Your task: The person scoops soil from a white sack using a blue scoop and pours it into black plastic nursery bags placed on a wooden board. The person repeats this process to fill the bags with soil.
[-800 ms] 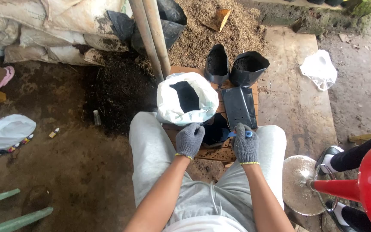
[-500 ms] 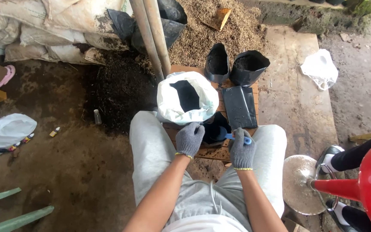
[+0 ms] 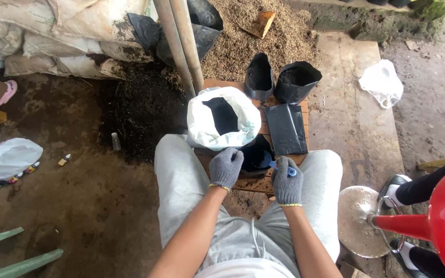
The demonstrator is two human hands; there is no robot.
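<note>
My left hand [image 3: 226, 167], in a grey glove, grips the rim of a small black grow bag [image 3: 256, 154] that stands between my knees on a wooden board [image 3: 253, 184]. A blue scoop [image 3: 280, 167] is held in my gloved right hand [image 3: 286, 181], its bowl reaching into the mouth of that bag. Just beyond stands a white sack [image 3: 223, 118] rolled open, dark soil inside. A flat stack of empty black bags [image 3: 286, 128] lies to its right, and two filled black bags [image 3: 297, 80] stand behind.
Two poles [image 3: 180, 44] rise at the back. Piled sacks [image 3: 52, 36] lie at back left beside a husk heap [image 3: 263, 41]. A red watering can [image 3: 441, 222] and another person's feet [image 3: 405, 190] are at right. White plastic bags [image 3: 6, 157] lie left and right.
My right hand has drawn back toward me and swung the blue scoop left, from over the flat bags into the mouth of the small black bag. The left hand stayed put.
</note>
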